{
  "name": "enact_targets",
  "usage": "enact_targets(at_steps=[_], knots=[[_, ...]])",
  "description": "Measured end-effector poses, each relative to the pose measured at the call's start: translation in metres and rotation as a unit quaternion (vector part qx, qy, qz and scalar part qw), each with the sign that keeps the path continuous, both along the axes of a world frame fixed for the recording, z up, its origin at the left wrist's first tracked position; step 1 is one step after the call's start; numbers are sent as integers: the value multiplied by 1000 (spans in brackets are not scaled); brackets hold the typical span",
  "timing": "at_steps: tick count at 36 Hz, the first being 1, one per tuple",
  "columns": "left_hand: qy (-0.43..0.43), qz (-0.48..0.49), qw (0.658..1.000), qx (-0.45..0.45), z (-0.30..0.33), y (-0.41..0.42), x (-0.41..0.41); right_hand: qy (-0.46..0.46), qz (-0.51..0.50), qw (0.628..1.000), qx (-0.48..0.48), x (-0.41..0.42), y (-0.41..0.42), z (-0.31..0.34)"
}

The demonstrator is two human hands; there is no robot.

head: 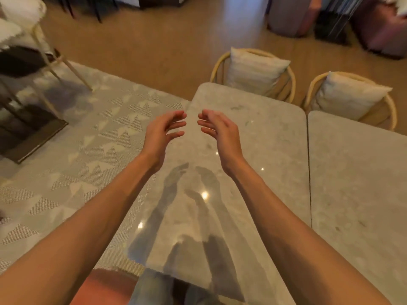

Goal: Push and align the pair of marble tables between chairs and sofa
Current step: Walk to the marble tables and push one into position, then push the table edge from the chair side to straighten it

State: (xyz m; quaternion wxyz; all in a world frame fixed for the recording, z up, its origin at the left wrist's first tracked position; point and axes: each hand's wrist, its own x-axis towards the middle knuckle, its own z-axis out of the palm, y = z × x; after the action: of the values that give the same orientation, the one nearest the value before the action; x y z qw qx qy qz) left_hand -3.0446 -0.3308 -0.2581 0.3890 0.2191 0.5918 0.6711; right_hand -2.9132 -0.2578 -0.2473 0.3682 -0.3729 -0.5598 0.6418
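Above the near marble table (253,150), both arms reach forward with nothing in either hand. Left hand (164,133) and right hand (218,130) hang over the table's left part, palms turned toward each other, fingers loosely curled and spread. Fingertips of the two hands are near but apart. Neither hand has hold of anything; can't tell for certain whether they clear the marble, but their shadows fall further back on the surface, so they look raised off it.

Second marble table (356,183) sits just beside the first on its right. A thin dark seam runs between the two slabs, edges roughly parallel. Far edge of the second table lies nearer the camera than the far edge of the first, so the ends look offset, though wide-angle distortion makes that hard to judge.

Two rattan chairs stand at the far side: one chair (253,71) behind the first table, the other chair (352,97) behind the second, each with a pale cushion against its back. Both chairs are close to the table edges.

Patterned grey rug (77,139) covers the floor left of the tables and runs under them. Wood floor (154,47) beyond. Glossy tabletop shows bright light spots.
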Motion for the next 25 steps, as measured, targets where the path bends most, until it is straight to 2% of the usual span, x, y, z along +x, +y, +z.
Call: enact_targets(at_steps=[5,11,16,22,25], knots=[[-2,16,1000,24,6,3,-70,-9,34,999,11,-63,-1,2],[-1,3,998,60,-5,7,-158,-21,27,999,21,-156,6,-1],[-16,-16,997,79,-18,2,-261,-18,8,999,32,-265,3,-5],[-24,20,998,61,-3,-24,-382,3,30,999,13,-398,-20,6],[0,58,996,68,10,-42,-451,20,66,997,23,-467,-28,22]])
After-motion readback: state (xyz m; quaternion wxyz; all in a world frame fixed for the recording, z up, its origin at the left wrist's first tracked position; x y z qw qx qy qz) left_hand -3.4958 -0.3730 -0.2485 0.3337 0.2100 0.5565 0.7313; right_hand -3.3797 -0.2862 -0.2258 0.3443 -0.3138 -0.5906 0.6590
